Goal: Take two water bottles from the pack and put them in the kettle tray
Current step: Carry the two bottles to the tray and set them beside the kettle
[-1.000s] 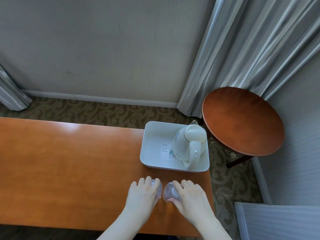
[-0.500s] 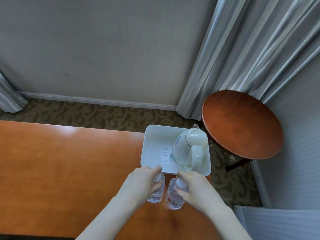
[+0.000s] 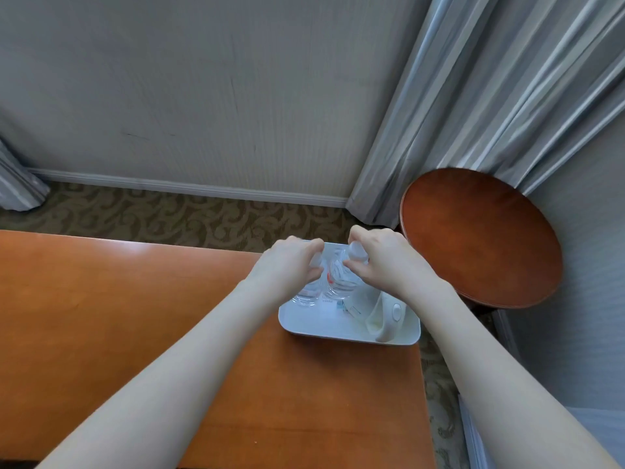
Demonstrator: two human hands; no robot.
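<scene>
The white kettle tray (image 3: 324, 328) sits at the right end of the orange table. My left hand (image 3: 287, 262) grips the top of one clear water bottle (image 3: 306, 296), and my right hand (image 3: 382, 258) grips the top of a second clear bottle (image 3: 340, 282). Both bottles stand side by side in the tray's left half; whether their bases touch the tray floor I cannot tell. The white kettle (image 3: 385, 314) is in the tray's right half, mostly hidden by my right wrist. The pack is not in view.
The orange table (image 3: 118, 316) runs left from the tray. A round dark wooden side table (image 3: 480, 235) stands to the right, close to the tray. Grey curtains (image 3: 490, 96) hang behind it. Patterned carpet lies beyond the table's far edge.
Both hands have carried the two bottles from the table's near edge forward into the tray's left half, beside the kettle. My arms are now stretched out.
</scene>
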